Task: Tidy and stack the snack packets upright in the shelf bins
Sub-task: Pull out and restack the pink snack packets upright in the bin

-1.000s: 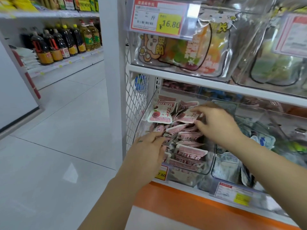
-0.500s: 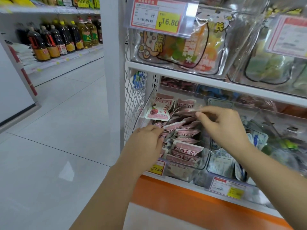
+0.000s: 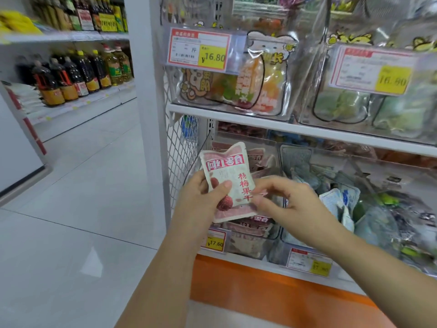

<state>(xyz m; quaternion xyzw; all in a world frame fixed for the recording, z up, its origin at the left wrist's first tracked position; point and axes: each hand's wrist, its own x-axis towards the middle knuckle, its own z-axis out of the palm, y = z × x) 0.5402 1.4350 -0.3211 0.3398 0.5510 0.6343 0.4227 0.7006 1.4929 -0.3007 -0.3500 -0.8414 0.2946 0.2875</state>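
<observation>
My left hand [image 3: 205, 197] grips a pink bayberry snack packet [image 3: 233, 183] upright, thumb across its front, while my right hand [image 3: 290, 202] pinches its lower right edge with curled fingers. I hold it just in front of the clear bin [image 3: 248, 249] at the left end of the lower shelf [image 3: 260, 265], where more pink packets [image 3: 246, 227] lie piled behind a 17.60 price tag [image 3: 214, 242]. Farther off, oil bottles [image 3: 71, 76] line another shelf.

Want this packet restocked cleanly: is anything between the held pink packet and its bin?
Nothing visible does. The left hand and right hand hold the pink packet before its clear bin; only the stacked packets inside crowd it.
</observation>
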